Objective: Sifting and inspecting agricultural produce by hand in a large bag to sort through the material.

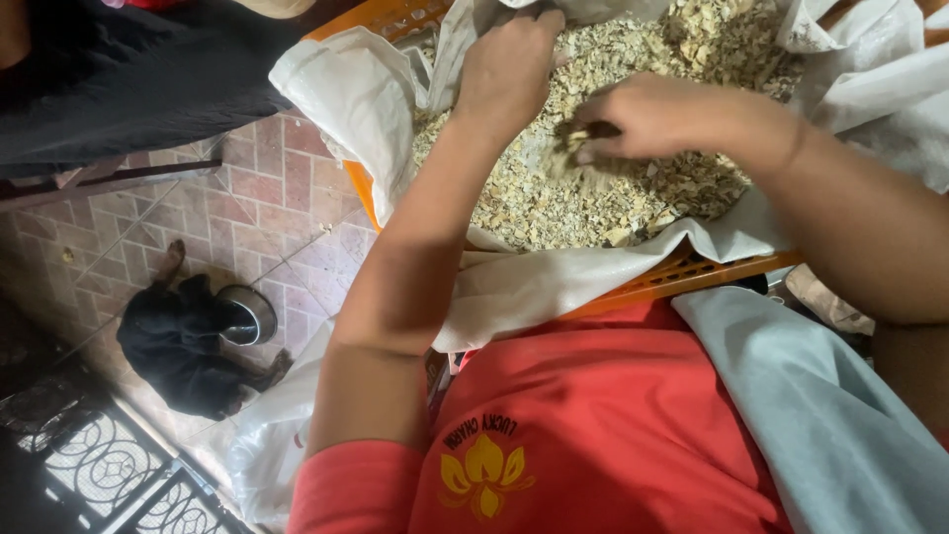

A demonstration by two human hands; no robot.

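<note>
The left hand [509, 69] reaches forward with the arm nearly straight, its fingers curled down over the far edge of the white sack cloth [346, 94] where it meets the heap, gripping a fold of it. The right hand [643, 119] comes in from the right with the forearm bent across the view; its fingers are closed loosely around a small clump of the pale dried chips [583, 138], pinched at the surface of the heap. Both hands sit over the same container.

That container is an orange plastic crate [682, 279] lined with the white sack cloth, which drapes over the rim on the near and left sides. Inside lies a deep heap of pale dried chips, beige and tan, filling the lining almost to its edge.

Nearer the camera are the person's red shirt [613, 415] and a grey cloth [820, 396] draped over the right side of it. To the left, down on the tiled floor [267, 188], a black dog [178, 346] lies beside a metal bowl [247, 314]. A dark metal grille [99, 455] shows at the lower left corner.
</note>
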